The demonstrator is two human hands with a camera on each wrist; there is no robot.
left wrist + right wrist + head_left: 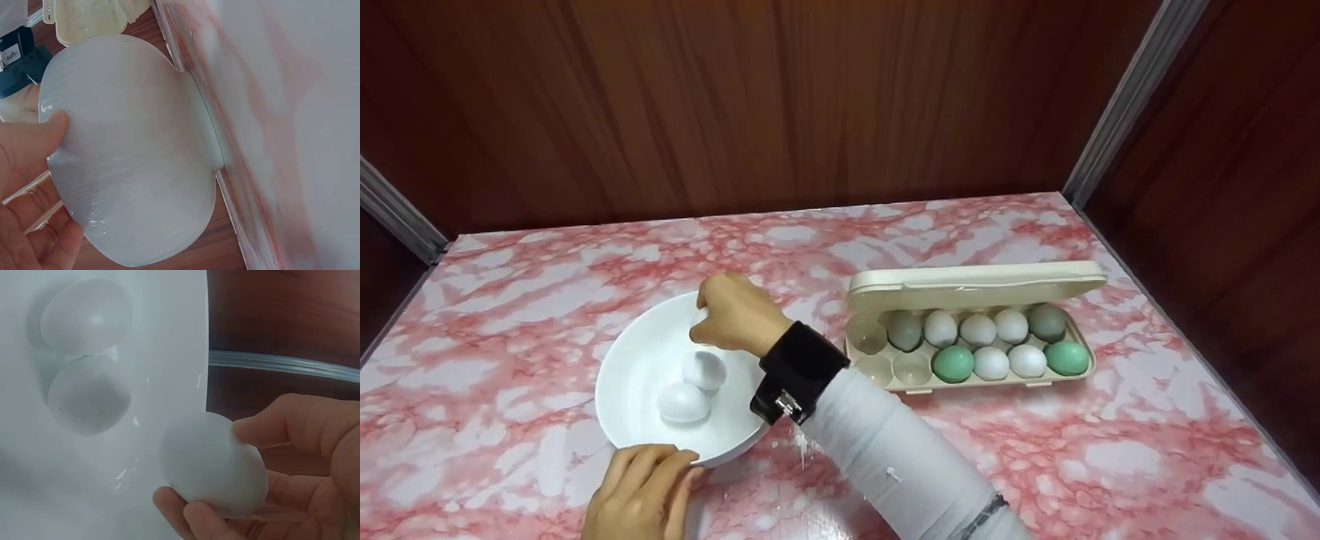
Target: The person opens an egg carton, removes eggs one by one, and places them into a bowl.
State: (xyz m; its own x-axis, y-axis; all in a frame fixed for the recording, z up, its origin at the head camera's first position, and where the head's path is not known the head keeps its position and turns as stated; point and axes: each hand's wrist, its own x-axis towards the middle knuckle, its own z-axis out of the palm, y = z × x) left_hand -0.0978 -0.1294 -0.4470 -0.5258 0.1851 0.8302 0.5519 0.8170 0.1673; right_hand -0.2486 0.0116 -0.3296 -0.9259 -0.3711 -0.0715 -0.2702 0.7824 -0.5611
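Note:
A white bowl (637, 375) stands on the left part of the table, with two white eggs (684, 403) touching each other inside it. Over the bowl's far right side, my right hand (741, 311) holds another white egg (214, 464) between thumb and fingers; the head view mostly hides this egg. My left hand (637, 491) grips the bowl's near rim. In the left wrist view its thumb (56, 126) lies on the bowl's outer wall and the other fingers are at the rim.
To the right, a cream egg carton (975, 289) stands with its lid raised. It holds several white, grey-green and green eggs, and the cups at its left end are bare. Dark wood-look panels (780, 105) rise behind and beside the red-and-white marbled table (1125, 457).

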